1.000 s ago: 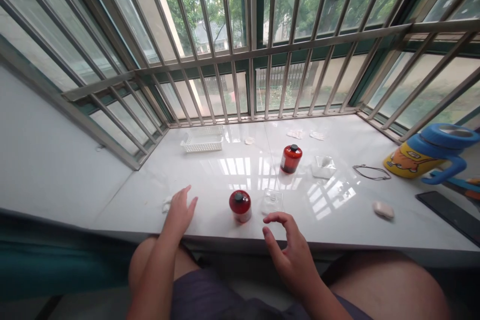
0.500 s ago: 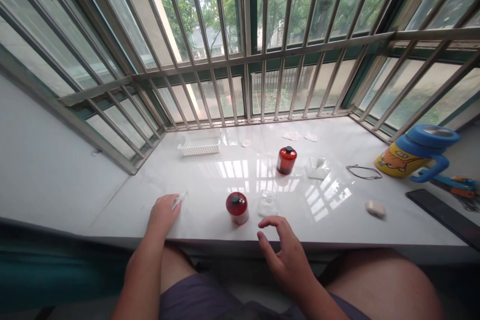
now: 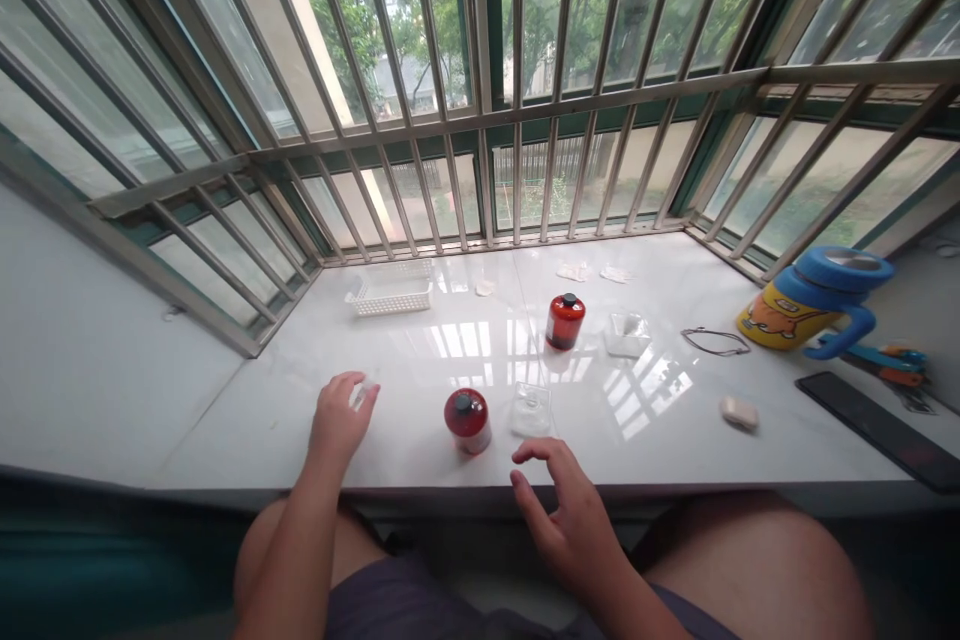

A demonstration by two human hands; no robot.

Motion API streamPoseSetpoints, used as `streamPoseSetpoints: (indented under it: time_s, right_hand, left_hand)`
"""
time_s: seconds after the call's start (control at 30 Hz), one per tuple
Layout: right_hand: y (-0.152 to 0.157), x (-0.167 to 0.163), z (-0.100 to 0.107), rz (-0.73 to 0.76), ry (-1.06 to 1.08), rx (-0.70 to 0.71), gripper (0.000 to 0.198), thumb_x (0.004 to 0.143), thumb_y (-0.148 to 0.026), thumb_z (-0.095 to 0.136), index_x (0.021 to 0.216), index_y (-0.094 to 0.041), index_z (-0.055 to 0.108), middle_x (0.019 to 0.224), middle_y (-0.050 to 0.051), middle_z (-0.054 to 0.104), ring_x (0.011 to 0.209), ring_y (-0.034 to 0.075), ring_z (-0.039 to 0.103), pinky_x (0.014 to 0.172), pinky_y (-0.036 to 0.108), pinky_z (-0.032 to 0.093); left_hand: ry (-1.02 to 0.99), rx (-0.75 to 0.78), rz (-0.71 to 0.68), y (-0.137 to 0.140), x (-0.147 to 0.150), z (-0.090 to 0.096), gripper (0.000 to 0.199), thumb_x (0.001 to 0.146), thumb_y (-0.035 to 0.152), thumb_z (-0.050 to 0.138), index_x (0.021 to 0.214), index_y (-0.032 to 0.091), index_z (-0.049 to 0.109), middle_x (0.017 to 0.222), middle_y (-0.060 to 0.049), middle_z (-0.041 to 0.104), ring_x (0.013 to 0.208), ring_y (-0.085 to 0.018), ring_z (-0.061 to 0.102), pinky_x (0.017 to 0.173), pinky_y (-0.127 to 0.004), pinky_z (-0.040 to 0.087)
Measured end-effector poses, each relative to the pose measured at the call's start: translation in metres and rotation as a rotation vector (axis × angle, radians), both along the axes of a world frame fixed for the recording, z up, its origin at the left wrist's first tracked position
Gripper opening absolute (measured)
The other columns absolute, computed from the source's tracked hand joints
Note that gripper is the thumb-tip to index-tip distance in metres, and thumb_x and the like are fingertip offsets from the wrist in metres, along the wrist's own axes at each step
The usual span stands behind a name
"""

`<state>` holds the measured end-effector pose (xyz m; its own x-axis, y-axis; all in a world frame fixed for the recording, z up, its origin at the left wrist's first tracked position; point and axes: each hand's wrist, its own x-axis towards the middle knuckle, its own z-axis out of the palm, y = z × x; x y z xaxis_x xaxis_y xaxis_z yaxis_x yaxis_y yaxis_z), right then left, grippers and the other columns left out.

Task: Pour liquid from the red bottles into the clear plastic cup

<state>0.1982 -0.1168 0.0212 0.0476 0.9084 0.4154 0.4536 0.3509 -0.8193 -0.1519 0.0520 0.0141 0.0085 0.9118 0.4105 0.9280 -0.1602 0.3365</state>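
a small clear thing [image 3: 361, 390] is already picked up, pinched between the thumb and fingers of the left hand [image 3: 339, 418] over the counter [image 3: 420, 460], left of the nearer red bottle [image 3: 466, 422]; it is not yet set down. nothing is gripped by the right hand [image 3: 564, 502], whose thumb and forefinger are parted near a clear square piece [image 3: 531, 409]. the nearer red bottle and the farther red bottle [image 3: 564, 324] are both capped; their contents, and those of the white basket [image 3: 391, 300], cannot be made out.

Small translucent piece [image 3: 362, 391], earlier on the counter [image 3: 217, 440], now in the left hand [image 3: 340, 420].
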Motion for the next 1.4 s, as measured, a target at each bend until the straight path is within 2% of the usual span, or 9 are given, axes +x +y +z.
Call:
streamPoseSetpoints:
  time_s: [0.1, 0.2, 0.37, 0.47, 0.67, 0.8, 0.9, 1.2, 1.4]
  right_hand:
    - [-0.001, 0.0, 0.006, 0.013, 0.026, -0.01, 0.024, 0.105, -0.029, 0.058, 0.129, -0.027, 0.062, 0.116, 0.009, 0.07, 0.109, 0.026, 0.07, 0.093, 0.038, 0.061]
    - [-0.003, -0.003, 0.016, 0.013, 0.095, -0.02, 0.041, 0.103, -0.033, 0.065, 0.143, -0.027, 0.057, 0.125, 0.009, 0.07, 0.111, 0.025, 0.071, 0.097, 0.037, 0.06]
    - [-0.012, -0.001, 0.031, -0.03, 0.253, -0.018, 0.028, 0.102, -0.035, 0.068, 0.129, -0.028, 0.065, 0.12, 0.006, 0.073, 0.105, 0.023, 0.073, 0.09, 0.031, 0.062]
    - [-0.012, 0.015, 0.031, -0.11, 0.257, -0.025, 0.021, 0.101, -0.038, 0.069, 0.119, -0.027, 0.069, 0.11, 0.005, 0.074, 0.095, 0.022, 0.074, 0.082, 0.029, 0.061]
    - [0.016, 0.059, 0.024, -0.365, 0.151, -0.079, 0.034, 0.098, -0.052, 0.073, 0.12, -0.025, 0.071, 0.115, 0.007, 0.076, 0.101, 0.026, 0.074, 0.09, 0.037, 0.059]
    - [0.043, 0.063, 0.025, -0.33, -0.007, 0.033, 0.029, 0.1, -0.051, 0.07, 0.116, -0.026, 0.072, 0.11, 0.005, 0.076, 0.096, 0.024, 0.072, 0.088, 0.036, 0.058]
    - [0.057, 0.059, 0.02, -0.269, -0.082, 0.078, 0.025, 0.103, -0.046, 0.066, 0.116, -0.026, 0.071, 0.111, 0.006, 0.075, 0.096, 0.024, 0.07, 0.086, 0.037, 0.058]
    - [0.072, 0.058, -0.026, -0.144, -0.293, 0.015, 0.02, 0.104, -0.04, 0.063, 0.113, -0.025, 0.071, 0.107, 0.009, 0.075, 0.104, 0.032, 0.068, 0.092, 0.049, 0.057]
    - [0.05, 0.057, -0.041, -0.119, -0.098, -0.075, 0.044, 0.099, -0.037, 0.065, 0.141, -0.027, 0.058, 0.139, 0.011, 0.067, 0.131, 0.03, 0.064, 0.109, 0.049, 0.055]
  left_hand:
    - [-0.231, 0.198, -0.224, -0.038, 0.056, 0.032, 0.022, 0.101, 0.036, 0.064, 0.117, 0.021, 0.069, 0.122, -0.01, 0.071, 0.118, -0.027, 0.067, 0.108, -0.044, 0.054]
    - [-0.304, 0.224, -0.554, -0.083, 0.118, 0.059, 0.027, 0.098, 0.023, 0.071, 0.125, 0.023, 0.068, 0.123, -0.011, 0.069, 0.119, -0.026, 0.066, 0.104, -0.042, 0.057]
    - [-0.396, 0.131, -0.818, -0.127, 0.182, 0.065, 0.036, 0.1, 0.016, 0.065, 0.136, 0.023, 0.064, 0.124, -0.014, 0.068, 0.119, -0.025, 0.065, 0.102, -0.042, 0.06]
    - [-0.448, 0.051, -0.795, -0.13, 0.195, 0.053, 0.047, 0.1, 0.018, 0.065, 0.145, 0.027, 0.058, 0.14, -0.014, 0.064, 0.132, -0.029, 0.062, 0.111, -0.048, 0.057]
    - [-0.389, -0.179, -0.709, -0.109, 0.221, 0.003, 0.105, 0.089, 0.031, 0.083, 0.169, 0.031, 0.016, 0.171, -0.017, 0.038, 0.159, -0.036, 0.038, 0.128, -0.061, 0.041]
    - [-0.357, -0.198, -0.665, -0.083, 0.236, -0.036, 0.111, 0.087, 0.025, 0.083, 0.17, 0.03, 0.01, 0.177, -0.019, 0.026, 0.165, -0.039, 0.024, 0.131, -0.066, 0.032]
    - [-0.442, -0.209, -0.633, -0.067, 0.242, -0.054, 0.103, 0.088, 0.025, 0.081, 0.168, 0.027, 0.018, 0.174, -0.02, 0.032, 0.163, -0.039, 0.03, 0.13, -0.064, 0.034]
    - [-0.616, -0.299, -0.563, -0.069, 0.252, -0.059, 0.089, 0.081, 0.021, 0.081, 0.159, 0.023, 0.038, 0.155, -0.016, 0.054, 0.147, -0.033, 0.051, 0.125, -0.058, 0.041]
    - [-0.697, -0.419, -0.493, -0.067, 0.256, -0.048, 0.1, 0.074, 0.023, 0.087, 0.161, 0.028, 0.037, 0.144, -0.009, 0.062, 0.133, -0.03, 0.061, 0.116, -0.048, 0.049]
